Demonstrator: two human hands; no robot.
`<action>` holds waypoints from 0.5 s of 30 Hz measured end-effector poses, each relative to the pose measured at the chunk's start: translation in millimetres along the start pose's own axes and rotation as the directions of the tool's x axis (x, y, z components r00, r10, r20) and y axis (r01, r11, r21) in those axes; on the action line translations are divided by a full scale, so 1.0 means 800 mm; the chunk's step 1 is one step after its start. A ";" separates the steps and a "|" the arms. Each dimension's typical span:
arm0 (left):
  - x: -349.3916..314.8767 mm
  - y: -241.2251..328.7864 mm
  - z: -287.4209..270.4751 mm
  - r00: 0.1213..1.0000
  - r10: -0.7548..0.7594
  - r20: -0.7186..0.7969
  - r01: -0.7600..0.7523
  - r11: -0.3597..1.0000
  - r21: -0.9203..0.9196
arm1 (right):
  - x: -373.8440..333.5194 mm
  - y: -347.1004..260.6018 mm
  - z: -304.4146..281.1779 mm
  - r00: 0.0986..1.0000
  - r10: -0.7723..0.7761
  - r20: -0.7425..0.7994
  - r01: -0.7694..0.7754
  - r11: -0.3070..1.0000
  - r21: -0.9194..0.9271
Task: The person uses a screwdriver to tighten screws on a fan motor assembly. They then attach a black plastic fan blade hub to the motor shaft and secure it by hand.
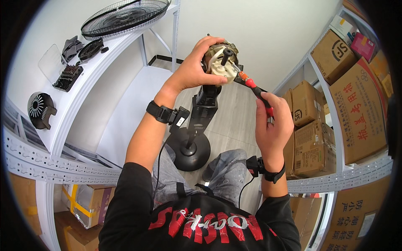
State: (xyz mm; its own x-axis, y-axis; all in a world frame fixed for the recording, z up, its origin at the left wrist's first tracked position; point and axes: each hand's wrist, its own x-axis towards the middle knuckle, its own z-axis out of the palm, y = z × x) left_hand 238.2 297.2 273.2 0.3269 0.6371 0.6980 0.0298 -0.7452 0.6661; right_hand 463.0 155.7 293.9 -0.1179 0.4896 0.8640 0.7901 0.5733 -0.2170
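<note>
Fan motor [218, 72], cream, atop black stand [202, 115]. Left hand [193, 67]: grip curled round motor, far fingertips hidden. Right hand [275, 127]: grip holding red-black screwdriver [256, 89], tip contact indistinct. Fan grille [121, 19]: upper rim cut off.

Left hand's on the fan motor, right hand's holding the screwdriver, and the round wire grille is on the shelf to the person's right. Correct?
Not quite: the head view shows the round wire grille on the white shelf to the person's left. The rest holds: left hand on the fan motor, right hand holding the screwdriver.
</note>
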 end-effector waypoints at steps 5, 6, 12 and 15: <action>0.000 -0.002 0.000 1.000 0.015 0.000 -0.015 1.000 -0.004 | 0.008 -0.006 0.003 0.998 -0.031 -0.049 0.033 0.999 0.038; 0.000 -0.003 0.000 1.000 0.008 0.000 -0.008 1.000 -0.004 | 0.008 -0.012 0.001 0.999 0.035 -0.028 -0.034 0.997 0.062; 0.000 -0.001 0.000 1.000 -0.006 0.011 0.006 1.000 -0.006 | 0.007 0.002 -0.001 0.992 -0.115 -0.045 0.113 0.993 -0.044; 0.000 0.002 -0.001 1.000 -0.018 0.012 0.018 1.000 -0.016 | 0.009 -0.006 0.002 0.997 -0.039 -0.067 0.044 0.996 0.077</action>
State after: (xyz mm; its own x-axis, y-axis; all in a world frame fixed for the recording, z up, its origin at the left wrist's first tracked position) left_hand 237.8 296.0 274.4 0.3381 0.6481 0.6824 0.0210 -0.7302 0.6830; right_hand 457.5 157.5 300.5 -0.1078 0.4214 0.9005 0.7354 0.6433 -0.2131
